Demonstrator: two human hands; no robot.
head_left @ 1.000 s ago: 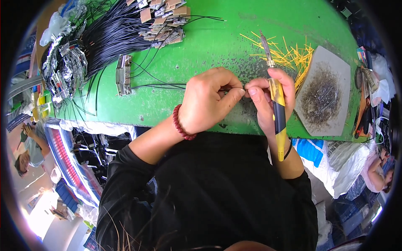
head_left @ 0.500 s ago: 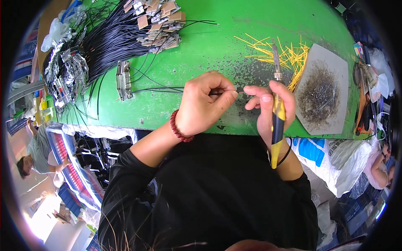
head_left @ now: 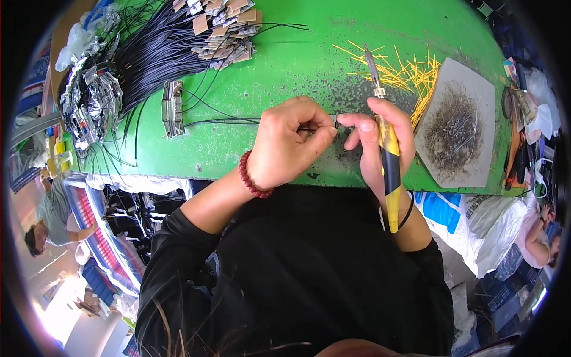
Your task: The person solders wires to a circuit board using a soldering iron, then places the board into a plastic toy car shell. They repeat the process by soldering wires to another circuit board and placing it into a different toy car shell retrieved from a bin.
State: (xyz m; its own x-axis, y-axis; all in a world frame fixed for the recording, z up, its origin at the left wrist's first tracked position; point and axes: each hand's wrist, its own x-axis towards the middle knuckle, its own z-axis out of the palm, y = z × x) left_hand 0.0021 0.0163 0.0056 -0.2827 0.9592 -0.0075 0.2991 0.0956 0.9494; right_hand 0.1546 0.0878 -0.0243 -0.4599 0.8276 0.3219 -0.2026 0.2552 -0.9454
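My left hand point(head_left: 292, 140), with a red bead bracelet at its wrist, pinches the ends of thin black cables point(head_left: 223, 120). These cables run left to a small silver metal part point(head_left: 173, 109) lying on the green table. In my right hand point(head_left: 383, 137) is a yellow-and-black soldering iron point(head_left: 389, 154), resting between thumb and fingers with its metal tip pointing up and away. My right index finger and thumb reach toward the pinched cable ends, a small gap apart. The very ends of the cables are hidden by my left fingers.
Yellow thin tubes point(head_left: 416, 83) lie scattered behind the iron, beside a grey board point(head_left: 437, 160) with a dark, dirty middle. A bundle of black cables point(head_left: 160, 53) with flat tan-and-silver pieces point(head_left: 229, 30) covers the far left. Foil-like silver parts point(head_left: 92, 104) are heaped near the left edge.
The soldering iron's tip has swung left and slightly away. My right thumb and index finger have shifted a little left; my left hand keeps its pinch.
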